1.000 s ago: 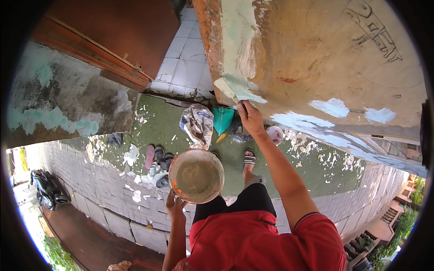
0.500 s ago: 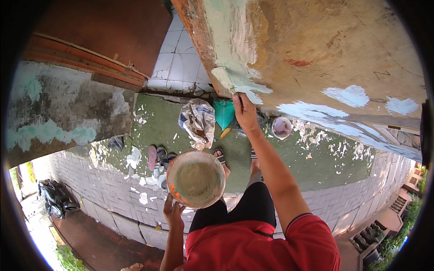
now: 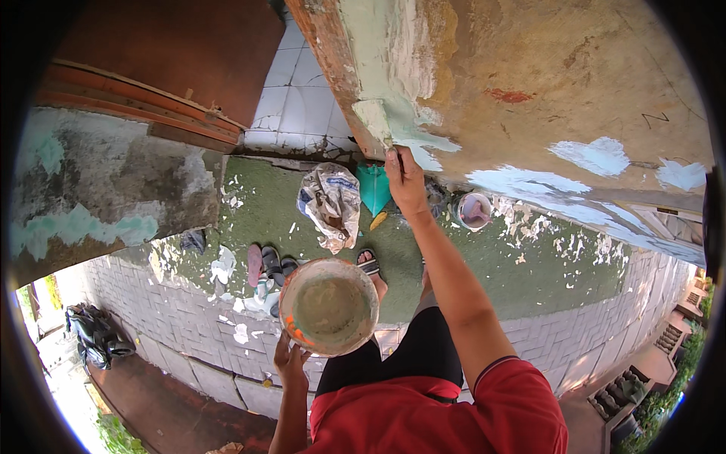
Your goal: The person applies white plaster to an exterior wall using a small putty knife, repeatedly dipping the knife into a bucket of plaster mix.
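My right hand (image 3: 406, 181) is closed around the handle of a putty knife (image 3: 373, 121). The wide blade, smeared with pale green, lies against the wall (image 3: 522, 53) near its left edge. Around it spreads a strip of pale green filler (image 3: 370, 45). In my left hand (image 3: 290, 363) rests a round bowl (image 3: 328, 306), gripped at its near left rim, with greenish-grey paste inside and orange patches on the rim. The bowl hangs in front of my legs, well below the blade.
On the green floor stand a crumpled white sack (image 3: 330, 204), a teal bag (image 3: 373, 189) and a white bucket (image 3: 474, 211). Shoes (image 3: 271, 261) lie left of my feet. Paint flakes (image 3: 522, 223) litter the ground. A brown door (image 3: 174, 60) is at upper left.
The putty knife and my right hand have shifted slightly up along the wall. The bowl in my left hand sits a little lower.
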`<move>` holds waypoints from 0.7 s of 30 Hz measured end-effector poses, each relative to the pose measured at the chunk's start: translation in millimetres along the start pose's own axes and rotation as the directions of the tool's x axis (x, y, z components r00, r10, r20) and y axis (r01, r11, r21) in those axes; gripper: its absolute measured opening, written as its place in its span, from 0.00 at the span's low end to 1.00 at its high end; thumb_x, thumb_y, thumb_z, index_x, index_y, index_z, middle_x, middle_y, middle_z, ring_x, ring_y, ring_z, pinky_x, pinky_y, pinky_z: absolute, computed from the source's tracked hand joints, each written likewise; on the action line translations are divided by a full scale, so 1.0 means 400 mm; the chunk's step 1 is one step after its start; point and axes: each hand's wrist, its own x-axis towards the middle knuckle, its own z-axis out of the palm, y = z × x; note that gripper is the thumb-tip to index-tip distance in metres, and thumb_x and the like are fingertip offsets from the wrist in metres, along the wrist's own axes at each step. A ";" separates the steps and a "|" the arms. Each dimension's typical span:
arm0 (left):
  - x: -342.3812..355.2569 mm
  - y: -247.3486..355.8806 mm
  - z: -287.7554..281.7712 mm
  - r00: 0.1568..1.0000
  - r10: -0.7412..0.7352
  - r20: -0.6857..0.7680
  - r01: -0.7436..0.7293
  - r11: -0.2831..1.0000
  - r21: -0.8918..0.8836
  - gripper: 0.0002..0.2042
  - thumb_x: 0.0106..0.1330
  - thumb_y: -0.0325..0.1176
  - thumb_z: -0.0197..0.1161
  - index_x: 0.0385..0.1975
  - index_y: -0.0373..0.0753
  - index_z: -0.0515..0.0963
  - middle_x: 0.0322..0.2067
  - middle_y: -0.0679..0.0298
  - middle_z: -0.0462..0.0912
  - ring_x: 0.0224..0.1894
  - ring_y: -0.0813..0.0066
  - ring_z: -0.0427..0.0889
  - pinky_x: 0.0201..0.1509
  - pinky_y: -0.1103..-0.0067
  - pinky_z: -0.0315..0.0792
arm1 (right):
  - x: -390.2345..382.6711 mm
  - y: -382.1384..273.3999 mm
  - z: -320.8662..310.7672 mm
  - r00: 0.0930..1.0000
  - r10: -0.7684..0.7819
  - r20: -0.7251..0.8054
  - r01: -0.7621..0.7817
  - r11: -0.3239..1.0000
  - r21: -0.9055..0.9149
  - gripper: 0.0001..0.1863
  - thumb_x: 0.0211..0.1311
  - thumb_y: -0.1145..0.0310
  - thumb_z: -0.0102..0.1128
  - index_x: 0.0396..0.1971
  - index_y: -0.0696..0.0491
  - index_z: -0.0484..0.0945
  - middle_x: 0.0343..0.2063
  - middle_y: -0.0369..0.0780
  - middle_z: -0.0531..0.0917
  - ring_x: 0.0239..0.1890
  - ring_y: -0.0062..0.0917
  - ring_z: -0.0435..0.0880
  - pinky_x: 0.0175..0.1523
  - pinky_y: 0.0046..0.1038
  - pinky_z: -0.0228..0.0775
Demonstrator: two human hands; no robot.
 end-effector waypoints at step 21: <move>0.007 -0.009 -0.004 0.999 0.017 0.044 -0.015 0.999 -0.029 0.27 0.67 0.19 0.52 0.68 0.30 0.63 0.65 0.52 0.69 0.56 0.63 0.80 0.51 0.70 0.84 | -0.044 -0.001 -0.030 0.996 0.071 0.045 -0.071 0.997 0.000 0.13 0.75 0.61 0.52 0.43 0.56 0.75 0.21 0.40 0.77 0.23 0.26 0.76 0.32 0.28 0.70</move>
